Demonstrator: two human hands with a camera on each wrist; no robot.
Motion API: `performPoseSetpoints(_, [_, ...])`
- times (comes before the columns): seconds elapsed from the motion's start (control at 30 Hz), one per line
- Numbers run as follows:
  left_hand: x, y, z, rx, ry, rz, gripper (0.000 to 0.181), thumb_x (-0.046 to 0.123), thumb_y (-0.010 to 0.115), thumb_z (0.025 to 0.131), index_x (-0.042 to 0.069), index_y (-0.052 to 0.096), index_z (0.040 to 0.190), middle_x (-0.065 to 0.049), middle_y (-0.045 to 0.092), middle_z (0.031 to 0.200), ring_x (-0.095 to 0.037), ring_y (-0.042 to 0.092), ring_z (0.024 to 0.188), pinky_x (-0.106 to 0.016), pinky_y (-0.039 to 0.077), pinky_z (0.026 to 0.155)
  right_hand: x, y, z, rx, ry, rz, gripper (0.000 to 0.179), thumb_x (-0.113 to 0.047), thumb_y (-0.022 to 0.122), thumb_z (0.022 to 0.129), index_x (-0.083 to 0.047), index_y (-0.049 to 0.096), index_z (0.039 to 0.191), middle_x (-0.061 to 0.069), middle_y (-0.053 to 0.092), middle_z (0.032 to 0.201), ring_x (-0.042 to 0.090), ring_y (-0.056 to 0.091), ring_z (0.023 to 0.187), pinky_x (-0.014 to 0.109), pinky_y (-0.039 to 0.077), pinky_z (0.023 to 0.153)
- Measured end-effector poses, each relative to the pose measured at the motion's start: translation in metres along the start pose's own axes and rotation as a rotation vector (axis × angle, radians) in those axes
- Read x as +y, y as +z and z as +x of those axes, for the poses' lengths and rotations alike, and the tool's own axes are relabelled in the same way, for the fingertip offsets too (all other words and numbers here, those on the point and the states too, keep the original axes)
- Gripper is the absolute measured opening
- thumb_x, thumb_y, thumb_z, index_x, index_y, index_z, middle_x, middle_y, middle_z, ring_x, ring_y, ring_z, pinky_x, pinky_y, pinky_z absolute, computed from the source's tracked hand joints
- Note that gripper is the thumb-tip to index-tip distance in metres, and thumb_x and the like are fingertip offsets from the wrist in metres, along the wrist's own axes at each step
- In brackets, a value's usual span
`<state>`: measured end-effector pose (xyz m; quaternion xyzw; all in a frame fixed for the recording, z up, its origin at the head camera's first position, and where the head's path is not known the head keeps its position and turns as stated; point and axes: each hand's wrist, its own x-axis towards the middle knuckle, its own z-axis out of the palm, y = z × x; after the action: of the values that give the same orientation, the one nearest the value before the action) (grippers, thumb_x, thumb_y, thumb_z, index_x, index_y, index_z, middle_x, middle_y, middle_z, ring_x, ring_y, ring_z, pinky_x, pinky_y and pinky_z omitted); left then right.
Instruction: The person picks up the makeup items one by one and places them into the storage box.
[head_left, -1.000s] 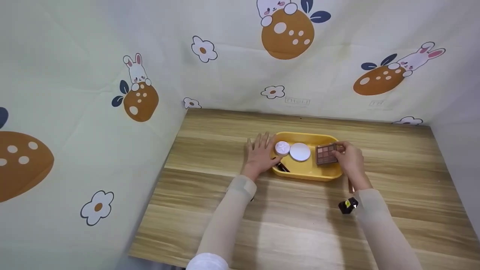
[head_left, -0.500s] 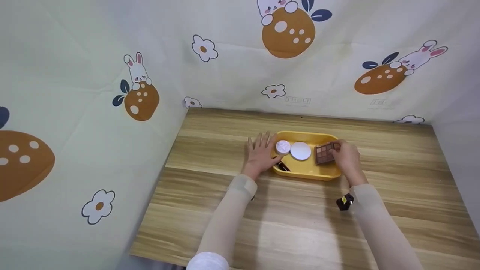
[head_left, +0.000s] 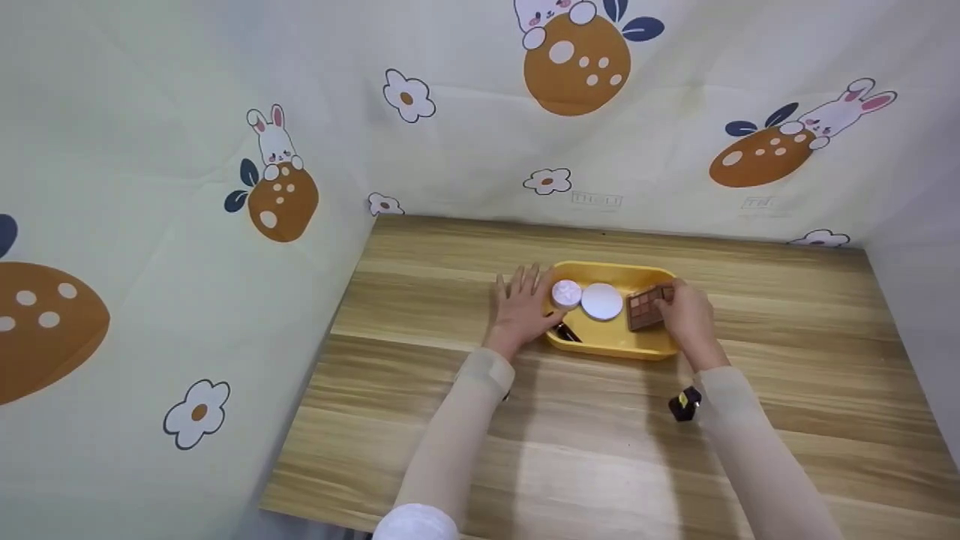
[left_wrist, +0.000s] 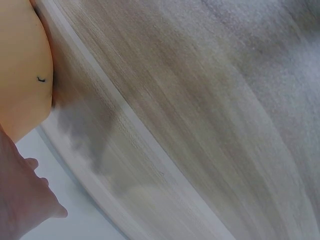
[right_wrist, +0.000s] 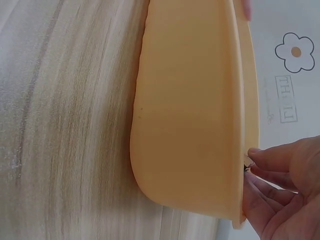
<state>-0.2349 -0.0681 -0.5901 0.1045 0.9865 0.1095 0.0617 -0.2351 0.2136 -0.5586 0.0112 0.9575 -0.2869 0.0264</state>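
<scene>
A yellow tray (head_left: 611, 351) stands on the wooden table. My left hand (head_left: 520, 311) rests at its left end with the fingers spread, the thumb over the rim. At the right end, my right hand (head_left: 688, 319) pinches a brown eyeshadow palette (head_left: 643, 309), which lies tilted inside the tray with its pans facing up. Also in the tray are a small round jar (head_left: 566, 294) with a patterned lid, a white round compact (head_left: 601, 301) and a dark tube (head_left: 568, 332) near the left thumb. In the right wrist view, the right fingers (right_wrist: 272, 160) reach over the rim.
A black wrist camera (head_left: 684, 405) with a yellow label sits at the right wrist. The wooden table (head_left: 420, 255) meets a printed curtain (head_left: 465, 150) at the back and left. A pale wall stands on the right.
My right hand has shifted slightly left, bringing the palette further inward and at a steeper tilt in the tray. My left hand has stayed in place.
</scene>
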Motion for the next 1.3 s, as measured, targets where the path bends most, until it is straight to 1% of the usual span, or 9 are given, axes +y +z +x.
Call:
performPoseSetpoints(0.13, [0.0003, 0.0004, 0.0005, -0.005, -0.005, -0.002, 0.084, 0.071, 0.04, 0.094, 0.031, 0.012, 0.161, -0.006, 0.015, 0.169, -0.032, 0.011, 0.157, -0.066, 0.006, 0.122, -0.0012, -0.0002, 0.0003, -0.016, 0.013, 0.016, 0.038, -0.01, 0.059, 0.097, 0.01, 0.056, 0.13, 0.033, 0.065, 0.118, 0.048, 0.063, 0.109, 0.058, 0.051, 0.09])
performPoseSetpoints(0.33, [0.0001, 0.0002, 0.0012, -0.012, -0.003, -0.003, 0.084, 0.07, 0.041, 0.094, 0.031, 0.01, 0.161, -0.006, 0.014, 0.169, -0.032, 0.01, 0.157, -0.066, 0.005, 0.122, -0.0012, 0.0009, 0.0002, -0.03, 0.008, 0.012, 0.036, -0.01, 0.061, 0.096, 0.008, 0.061, 0.128, 0.032, 0.066, 0.119, 0.046, 0.063, 0.11, 0.058, 0.05, 0.093])
performPoseSetpoints(0.4, [0.0001, 0.0004, 0.0019, -0.015, -0.002, 0.005, 0.084, 0.071, 0.04, 0.094, 0.031, 0.01, 0.161, -0.006, 0.014, 0.169, -0.032, 0.01, 0.157, -0.066, 0.006, 0.122, -0.0011, 0.0011, 0.0001, -0.031, 0.004, 0.013, 0.037, -0.011, 0.061, 0.096, 0.009, 0.061, 0.127, 0.032, 0.066, 0.119, 0.046, 0.062, 0.111, 0.058, 0.05, 0.094])
performPoseSetpoints(0.57, [-0.001, 0.0018, 0.0032, -0.017, -0.003, 0.034, 0.085, 0.073, 0.038, 0.094, 0.031, 0.009, 0.162, -0.005, 0.015, 0.169, -0.031, 0.011, 0.157, -0.066, 0.007, 0.122, -0.0018, 0.0007, -0.0002, -0.053, -0.014, 0.011, 0.042, -0.011, 0.063, 0.095, 0.011, 0.058, 0.13, 0.035, 0.062, 0.123, 0.049, 0.059, 0.116, 0.06, 0.047, 0.099])
performPoseSetpoints(0.7, [-0.0013, 0.0024, 0.0034, -0.015, -0.009, 0.03, 0.086, 0.074, 0.037, 0.093, 0.031, 0.009, 0.162, -0.004, 0.015, 0.169, -0.031, 0.011, 0.157, -0.066, 0.007, 0.122, -0.0029, 0.0009, -0.0018, -0.082, -0.028, 0.013, 0.045, -0.011, 0.066, 0.093, 0.013, 0.056, 0.13, 0.036, 0.06, 0.125, 0.05, 0.056, 0.119, 0.061, 0.046, 0.101])
performPoseSetpoints(0.87, [-0.0008, 0.0022, 0.0025, -0.028, -0.014, 0.009, 0.085, 0.075, 0.036, 0.093, 0.034, 0.007, 0.161, -0.003, 0.013, 0.17, -0.03, 0.009, 0.157, -0.065, 0.005, 0.123, -0.0033, 0.0015, -0.0049, -0.097, -0.053, 0.008, 0.049, -0.008, 0.068, 0.09, 0.013, 0.054, 0.132, 0.037, 0.058, 0.128, 0.052, 0.054, 0.123, 0.061, 0.044, 0.104])
performPoseSetpoints(1.03, [-0.0013, 0.0027, 0.0028, -0.035, -0.015, 0.01, 0.085, 0.074, 0.037, 0.093, 0.033, 0.007, 0.161, -0.003, 0.013, 0.17, -0.029, 0.008, 0.157, -0.065, 0.005, 0.123, -0.0038, 0.0024, -0.0078, -0.116, -0.073, -0.003, 0.048, -0.009, 0.068, 0.089, 0.011, 0.054, 0.13, 0.038, 0.06, 0.125, 0.054, 0.055, 0.12, 0.063, 0.044, 0.103])
performPoseSetpoints(1.13, [-0.0013, 0.003, 0.0032, -0.034, -0.014, 0.013, 0.086, 0.074, 0.038, 0.093, 0.032, 0.007, 0.162, -0.003, 0.014, 0.169, -0.029, 0.008, 0.157, -0.065, 0.004, 0.123, -0.0053, 0.0031, -0.0091, -0.123, -0.09, -0.022, 0.043, -0.009, 0.065, 0.091, 0.01, 0.053, 0.128, 0.039, 0.06, 0.121, 0.056, 0.056, 0.116, 0.064, 0.045, 0.101])
performPoseSetpoints(1.3, [-0.0012, 0.0026, 0.003, -0.037, -0.011, 0.01, 0.085, 0.073, 0.038, 0.093, 0.033, 0.006, 0.161, -0.004, 0.014, 0.169, -0.03, 0.008, 0.157, -0.065, 0.004, 0.123, -0.0069, 0.005, -0.0093, -0.131, -0.117, -0.091, 0.039, -0.001, 0.058, 0.09, 0.012, 0.052, 0.127, 0.04, 0.06, 0.118, 0.056, 0.057, 0.114, 0.064, 0.046, 0.099])
